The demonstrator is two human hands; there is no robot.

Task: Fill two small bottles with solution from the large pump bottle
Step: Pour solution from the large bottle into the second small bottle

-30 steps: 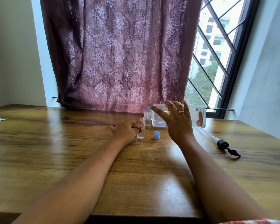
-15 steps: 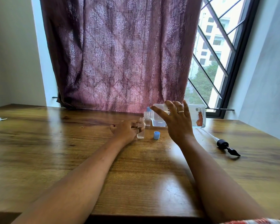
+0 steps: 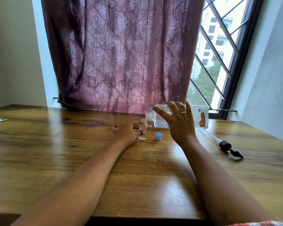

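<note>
Resting on: the wooden counter (image 3: 72,160) carries everything, and both bare arms reach forward over it.
Left hand: the left hand (image 3: 129,132) lies on the counter with its fingers wrapped around the open small bottle (image 3: 142,130), gripping it upright.
Open small bottle: it has no cap, and a little clear liquid sits at its bottom.
Blue cap: the loose blue cap (image 3: 158,136) stands just to the right of that bottle, between the two hands, touching neither.
Right hand: the right hand (image 3: 180,123) grips the large bottle (image 3: 199,117), which is tipped onto its side above the counter, its mouth end pointing left toward the small bottle.
Pump: the black pump (image 3: 227,146) with its long tube lies on the counter, well to the right.
Second small bottle: the capped small bottle (image 3: 149,119) stands just behind the open one.
Hard to see: the right hand hides the middle of the large bottle, and I cannot tell if liquid is pouring.
Far back: a purple curtain (image 3: 121,54) hangs in front of the window (image 3: 219,54).
</note>
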